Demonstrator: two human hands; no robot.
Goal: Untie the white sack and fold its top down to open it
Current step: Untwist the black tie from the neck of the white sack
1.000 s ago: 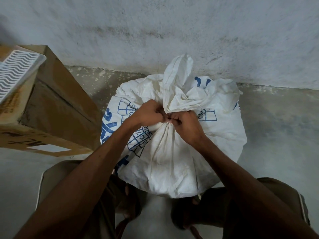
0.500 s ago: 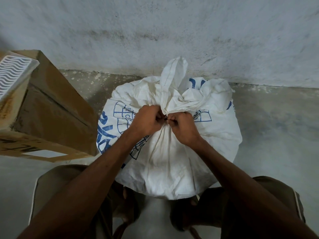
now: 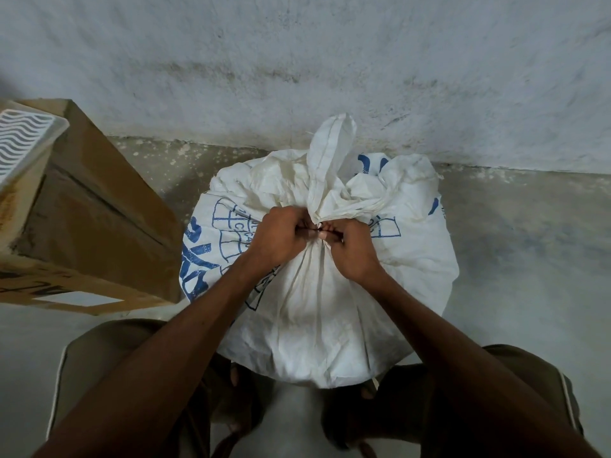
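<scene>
A full white woven sack (image 3: 317, 305) with blue print stands on the floor against the wall, just beyond my feet. Its neck is gathered tight, and the loose top (image 3: 330, 160) sticks up and flops to the right above the gather. My left hand (image 3: 277, 239) and my right hand (image 3: 352, 249) meet at the neck, fingers curled, both pinching the tie (image 3: 320, 227) where the cloth bunches. The tie itself is mostly hidden between my fingertips.
A large brown cardboard box (image 3: 96, 219) lies tilted to the left of the sack, with a white slotted plastic tray (image 3: 23, 140) on its top. A rough grey wall (image 3: 297, 61) rises right behind the sack. Bare concrete floor (image 3: 529, 259) lies to the right.
The view has shifted slightly. Both hands stay at the sack's neck, working the tie with small finger movements; the neck remains gathered.
</scene>
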